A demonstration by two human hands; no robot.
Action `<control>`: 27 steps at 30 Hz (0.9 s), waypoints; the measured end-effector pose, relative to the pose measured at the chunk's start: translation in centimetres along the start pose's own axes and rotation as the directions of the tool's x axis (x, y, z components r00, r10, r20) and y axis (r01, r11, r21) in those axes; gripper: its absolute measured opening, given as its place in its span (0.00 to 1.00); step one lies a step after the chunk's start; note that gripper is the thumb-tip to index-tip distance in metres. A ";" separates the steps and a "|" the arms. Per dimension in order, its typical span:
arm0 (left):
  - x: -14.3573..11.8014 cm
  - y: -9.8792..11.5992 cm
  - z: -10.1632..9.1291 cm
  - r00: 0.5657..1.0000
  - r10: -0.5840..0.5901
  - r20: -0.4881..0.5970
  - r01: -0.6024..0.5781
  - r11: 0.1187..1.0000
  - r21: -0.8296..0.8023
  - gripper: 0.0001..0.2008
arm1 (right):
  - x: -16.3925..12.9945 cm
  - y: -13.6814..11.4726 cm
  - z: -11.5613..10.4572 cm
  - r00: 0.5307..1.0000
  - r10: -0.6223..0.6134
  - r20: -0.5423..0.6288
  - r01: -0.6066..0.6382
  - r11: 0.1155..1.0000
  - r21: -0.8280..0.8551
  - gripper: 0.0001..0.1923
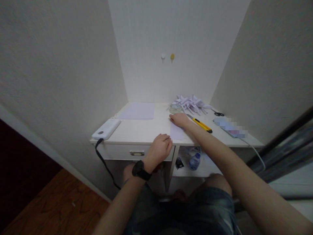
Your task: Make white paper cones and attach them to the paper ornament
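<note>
White surface [137, 130] had folded papers [192, 105] piled, seemingly done; small sheet [176, 133] looked unfolded. Your left hand [160, 147] and right hand [180, 119] had curled fingers, couldn't tell the grip tbh.

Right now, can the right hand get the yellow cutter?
Probably yes: the yellow utility knife lies beside the right hand on the desk, with nothing seen covering it. The hand would likely just leave the paper piece.

Pale walls [66, 65] stand behind and beside a white desk [137, 130], brown wood-patterned floor [61, 202] lower left.
</note>
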State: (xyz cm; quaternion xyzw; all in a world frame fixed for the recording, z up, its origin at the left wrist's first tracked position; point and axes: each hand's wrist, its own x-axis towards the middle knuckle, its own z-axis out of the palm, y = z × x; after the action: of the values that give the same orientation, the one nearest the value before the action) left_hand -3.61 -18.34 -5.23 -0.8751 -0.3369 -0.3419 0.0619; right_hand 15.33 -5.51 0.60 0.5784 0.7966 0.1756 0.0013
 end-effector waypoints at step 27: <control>6.2 -3.5 0.7 0.958 0.014 0.286 -0.087 0.966 0.244 0.22 | -12.2 4.6 2.2 0.906 0.378 -0.188 -0.329 0.911 0.249 0.18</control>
State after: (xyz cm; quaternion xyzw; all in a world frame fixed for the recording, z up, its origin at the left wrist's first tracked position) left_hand -2.12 -12.00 -2.16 -0.9081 -0.3605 -0.1660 0.1337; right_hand 24.03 -14.90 -2.61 0.6861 0.6866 0.1533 -0.1854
